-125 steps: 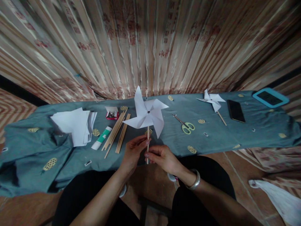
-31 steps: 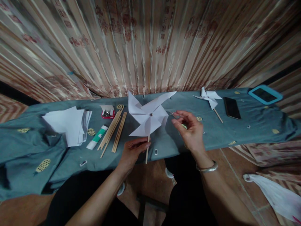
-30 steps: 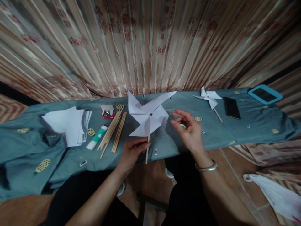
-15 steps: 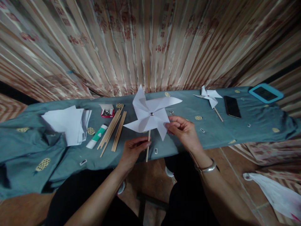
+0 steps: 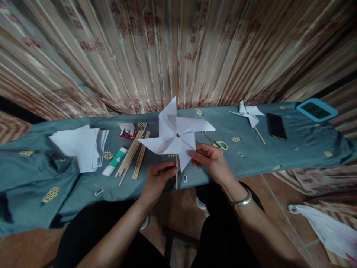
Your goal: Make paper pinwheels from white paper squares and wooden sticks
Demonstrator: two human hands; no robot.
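Observation:
A white paper pinwheel (image 5: 167, 143) with a shiny pin at its centre is held up above the near side of the table. My left hand (image 5: 159, 178) is closed on its thin wooden stick (image 5: 176, 182), below the blades. With thumb and fingers, my right hand (image 5: 210, 160) pinches the lower right blade near its edge. A pair of scissors (image 5: 220, 144) with pale green handles lies just behind my right hand, its blades partly hidden by the pinwheel.
On the cloth-covered table (image 5: 92, 186) lie a paper stack (image 5: 80, 149), a glue stick (image 5: 114, 162), wooden sticks (image 5: 129, 158) and a red box of pins (image 5: 127, 132). To the right are a smaller pinwheel (image 5: 249, 113), a phone (image 5: 276, 125) and a blue-framed device (image 5: 317, 110).
The blades have turned a little clockwise, and my right hand has moved down and left with the blade. The scissors' handles have come into view. My left hand stays on the stick.

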